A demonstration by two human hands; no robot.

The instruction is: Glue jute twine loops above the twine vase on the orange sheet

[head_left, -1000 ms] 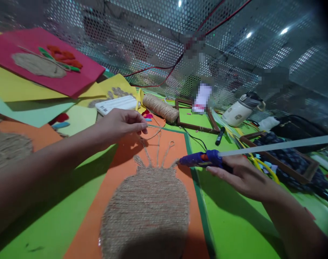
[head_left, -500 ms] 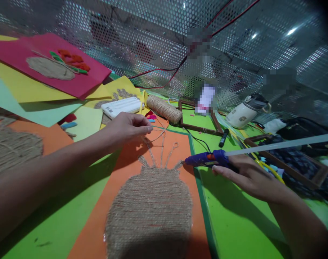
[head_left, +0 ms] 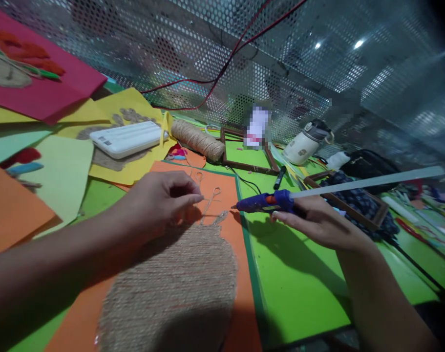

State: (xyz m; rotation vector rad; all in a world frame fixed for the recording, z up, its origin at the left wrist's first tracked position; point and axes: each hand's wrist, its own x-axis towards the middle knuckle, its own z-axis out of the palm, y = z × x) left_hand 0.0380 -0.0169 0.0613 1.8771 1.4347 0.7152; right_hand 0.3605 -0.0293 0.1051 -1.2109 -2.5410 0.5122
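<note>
My right hand (head_left: 313,222) is wrapped round a blue glue gun (head_left: 262,202), a long translucent glue stick (head_left: 369,182) jutting from its back. The gun's tip points left, just above an orange sheet (head_left: 227,188) with a dark green edge. Glued-looking rows of brown twine form a vase shape (head_left: 171,288) on the sheet, with thin twine stems and loops (head_left: 215,191) above its neck. Over those stems hovers my left hand (head_left: 171,195), thumb and forefinger pinched; a fine strand shows near the fingertips, but what they hold is too small to make out.
Behind the sheet lie a twine roll (head_left: 198,139), a white power bank (head_left: 129,138), a wooden frame (head_left: 251,167) and a black marker (head_left: 280,178). A white bottle (head_left: 303,145) stands at the back right. Coloured papers (head_left: 72,156) cover the left side.
The view has shifted right. My left hand has come down and nearer over the twine stems, hiding some of them. The glue gun's tip has moved slightly away from the rightmost loop.
</note>
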